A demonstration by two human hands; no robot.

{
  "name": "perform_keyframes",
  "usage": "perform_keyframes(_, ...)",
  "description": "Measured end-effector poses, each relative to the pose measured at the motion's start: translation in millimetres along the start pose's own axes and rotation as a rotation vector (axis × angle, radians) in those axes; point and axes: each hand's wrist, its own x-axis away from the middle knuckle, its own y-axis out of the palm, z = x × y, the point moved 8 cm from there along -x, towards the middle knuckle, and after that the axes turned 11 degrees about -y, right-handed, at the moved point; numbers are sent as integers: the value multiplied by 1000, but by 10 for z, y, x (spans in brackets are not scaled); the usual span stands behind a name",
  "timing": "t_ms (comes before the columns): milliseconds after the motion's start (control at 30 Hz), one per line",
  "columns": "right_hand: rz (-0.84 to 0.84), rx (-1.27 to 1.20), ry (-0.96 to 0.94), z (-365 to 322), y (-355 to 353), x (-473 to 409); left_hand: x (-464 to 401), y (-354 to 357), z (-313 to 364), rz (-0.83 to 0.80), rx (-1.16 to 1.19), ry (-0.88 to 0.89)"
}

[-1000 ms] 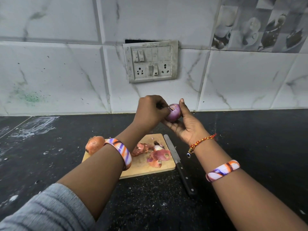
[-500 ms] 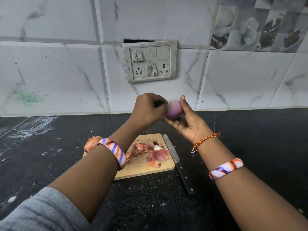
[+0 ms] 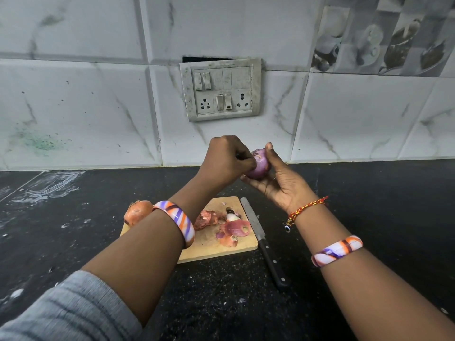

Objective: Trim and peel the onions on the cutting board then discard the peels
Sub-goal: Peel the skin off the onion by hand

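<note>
My right hand [image 3: 283,185] cradles the purple onion [image 3: 259,163] above the cutting board [image 3: 209,247], cut end facing my left hand [image 3: 226,161], whose fingers pinch at its skin. Peels [image 3: 234,228] lie below, knife [image 3: 261,239] beside.

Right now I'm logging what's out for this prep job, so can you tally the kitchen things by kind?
Onions: 2, a purple one held in both hands, an unpeeled one at the board's left end
Cutting board: 1
Knife: 1
Peel pile: 1
Total: 5
</note>
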Motion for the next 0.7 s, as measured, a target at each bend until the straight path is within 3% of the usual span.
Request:
perform_keyframes(300, 10, -27, 9, 63, -20, 36, 26, 110, 7, -21, -175, 15)
perform_keyframes(467, -10, -46, -13, 37, 7, 16, 7, 37, -101, 83, 32, -128)
perform_keyframes(700, -31, 37, -58, -45, 13, 13, 15, -5, -20, 79, 46, -78)
